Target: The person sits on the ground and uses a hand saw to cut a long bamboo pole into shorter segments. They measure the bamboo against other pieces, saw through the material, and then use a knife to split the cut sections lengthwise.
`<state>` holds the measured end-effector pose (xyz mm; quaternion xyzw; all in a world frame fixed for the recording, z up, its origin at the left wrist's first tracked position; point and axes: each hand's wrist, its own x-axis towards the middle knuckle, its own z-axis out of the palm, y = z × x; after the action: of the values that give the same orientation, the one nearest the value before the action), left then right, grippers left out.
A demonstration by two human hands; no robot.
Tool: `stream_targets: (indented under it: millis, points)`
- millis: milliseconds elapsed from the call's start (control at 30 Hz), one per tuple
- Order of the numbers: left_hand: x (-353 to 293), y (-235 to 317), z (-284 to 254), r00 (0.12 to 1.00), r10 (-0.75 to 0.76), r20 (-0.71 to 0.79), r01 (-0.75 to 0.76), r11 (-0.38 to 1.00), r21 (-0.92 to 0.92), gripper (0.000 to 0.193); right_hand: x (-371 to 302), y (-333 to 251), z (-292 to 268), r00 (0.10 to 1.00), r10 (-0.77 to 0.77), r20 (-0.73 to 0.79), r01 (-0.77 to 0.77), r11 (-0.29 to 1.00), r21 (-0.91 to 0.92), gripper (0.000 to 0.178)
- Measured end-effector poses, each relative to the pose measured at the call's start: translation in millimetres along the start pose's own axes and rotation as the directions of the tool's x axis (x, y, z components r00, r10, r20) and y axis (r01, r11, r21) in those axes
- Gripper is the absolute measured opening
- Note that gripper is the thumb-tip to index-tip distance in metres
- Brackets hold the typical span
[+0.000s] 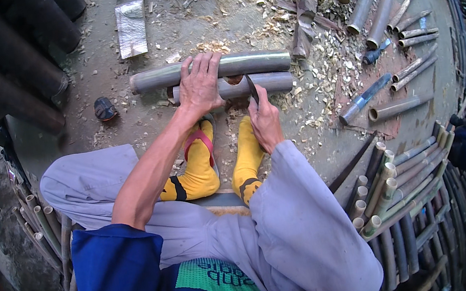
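Two bamboo tubes lie side by side across the ground in front of my feet. The far bamboo tube (pixel 254 61) has a pale stripe along its top. In the near bamboo tube (pixel 275 83) a dark notch shows at its upper edge. My left hand (pixel 200 84) lies over both tubes, its fingers bent over the far one, gripping them. My right hand (pixel 265 119) is closed round a knife whose handle is mostly hidden. The dark knife blade (pixel 252 89) points away from me, against the near tube just right of the notch.
Wood chips (pixel 319 81) litter the ground to the right. A tape measure (pixel 104 108) sits at left, below large dark tubes (pixel 13 86). Cut bamboo pieces (pixel 401 107) and bundled bamboo poles (pixel 391 183) are on the right. A pale block (pixel 131 30) lies at the far side.
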<state>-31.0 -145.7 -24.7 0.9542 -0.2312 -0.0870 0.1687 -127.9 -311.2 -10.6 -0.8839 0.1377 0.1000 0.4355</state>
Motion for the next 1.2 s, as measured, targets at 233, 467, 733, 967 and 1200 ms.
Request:
stream_targets:
  millis: [233,467,733,967,1200]
  points:
    - [-1.8,0.3,-1.5,1.0,0.003,0.002,-0.003,1.0,-0.002,0.114,2.3,-7.6,-0.7,1.0,0.021,0.01,-0.021,1.0,0.002,0.024]
    - [2.1,-1.6,-1.9,0.999,-0.027,0.047,0.026,1.0,0.008,0.117,9.1,-18.0,-10.4,0.98,0.173,0.103,-0.167,0.984,-0.066,0.016]
    - [2.1,5.3,-8.2,0.996,-0.049,0.068,0.042,0.994,0.104,0.115,-25.1,22.1,-54.3,0.9,0.222,-0.375,-0.191,0.974,0.119,0.039]
    - [3.1,16.3,-6.3,0.999,0.013,0.03,-0.015,0.996,0.085,0.117,13.9,124.1,-125.7,0.765,0.279,-0.58,-0.406,0.908,-0.1,0.07]
    - [-5.9,16.8,-5.1,0.999,0.038,-0.004,-0.037,0.988,0.15,0.119,11.6,120.2,-110.5,0.697,-0.018,-0.717,-0.285,0.91,-0.3,0.057]
